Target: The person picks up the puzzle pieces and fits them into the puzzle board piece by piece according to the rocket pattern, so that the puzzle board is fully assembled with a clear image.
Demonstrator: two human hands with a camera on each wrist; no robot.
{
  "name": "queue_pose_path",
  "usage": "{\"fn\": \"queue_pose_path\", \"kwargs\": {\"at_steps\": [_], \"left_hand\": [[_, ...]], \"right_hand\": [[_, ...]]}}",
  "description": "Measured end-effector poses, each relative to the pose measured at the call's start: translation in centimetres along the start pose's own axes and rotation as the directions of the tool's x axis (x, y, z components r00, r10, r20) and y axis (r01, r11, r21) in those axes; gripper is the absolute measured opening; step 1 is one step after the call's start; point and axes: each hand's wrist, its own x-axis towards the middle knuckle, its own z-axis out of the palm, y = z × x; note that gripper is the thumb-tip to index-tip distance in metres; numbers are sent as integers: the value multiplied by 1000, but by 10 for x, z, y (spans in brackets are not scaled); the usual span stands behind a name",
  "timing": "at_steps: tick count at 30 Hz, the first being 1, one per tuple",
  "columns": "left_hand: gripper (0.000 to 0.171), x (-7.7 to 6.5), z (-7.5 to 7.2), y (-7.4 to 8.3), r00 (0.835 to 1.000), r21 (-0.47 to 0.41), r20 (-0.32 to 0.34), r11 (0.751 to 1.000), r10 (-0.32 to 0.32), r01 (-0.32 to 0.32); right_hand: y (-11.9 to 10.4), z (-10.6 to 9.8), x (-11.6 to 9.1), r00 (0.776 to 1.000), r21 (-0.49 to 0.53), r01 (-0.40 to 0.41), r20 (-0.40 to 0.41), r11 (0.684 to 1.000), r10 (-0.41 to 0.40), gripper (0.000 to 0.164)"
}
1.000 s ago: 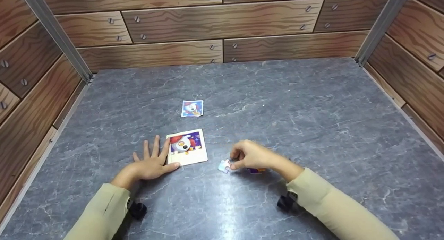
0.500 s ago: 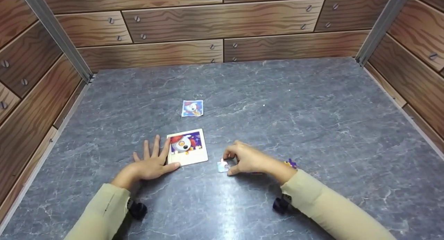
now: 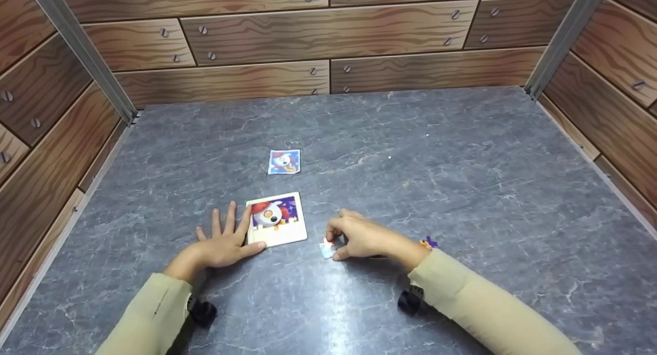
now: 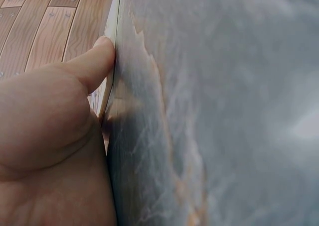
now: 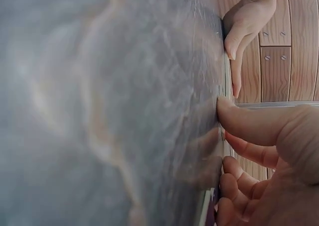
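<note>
A cream jigsaw tray [image 3: 279, 236] lies left of centre. Its upper part carries a picture of a white and red cartoon character on purple; the lower strip is bare. My left hand [image 3: 223, 244] rests flat with fingers spread, index fingertip and thumb on the tray's left side. Right of the tray, my right hand [image 3: 362, 237] pinches a pale blue jigsaw piece [image 3: 326, 249] between thumb and fingers, low over the table. In the right wrist view, the thumb [image 5: 244, 119] and curled fingers [image 5: 244, 183] come down at the table surface, and the piece is mostly hidden.
A small picture card [image 3: 284, 162] with a similar character lies beyond the tray. A purple and orange jigsaw piece [image 3: 429, 242] shows beside my right forearm; another is almost hidden beneath that wrist. Wood-patterned walls [image 3: 328, 26] surround the grey marbled table [image 3: 462, 155].
My right hand has shifted slightly left with the pale blue piece, towards the tray. The purple and orange piece by the forearm has come into view. My left hand and the tray stay put.
</note>
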Motion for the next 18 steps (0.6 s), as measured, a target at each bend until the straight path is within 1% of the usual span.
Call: {"fn": "queue_pose_path", "kwargs": {"at_steps": [5,11,18], "left_hand": [[97,0,0,0,1000,4,9,1000,-11,11],[97,1,0,-2,1000,10,5,1000,-10,10],[96,-1,-2,0,1000,4,12,1000,0,0]], "right_hand": [[-1,-3,1,999,-57,10,39,998,-8,29],[1,-5,1,998,-54,19,57,998,-16,28],[4,-8,3,995,-22,97,14,995,-96,25]]}}
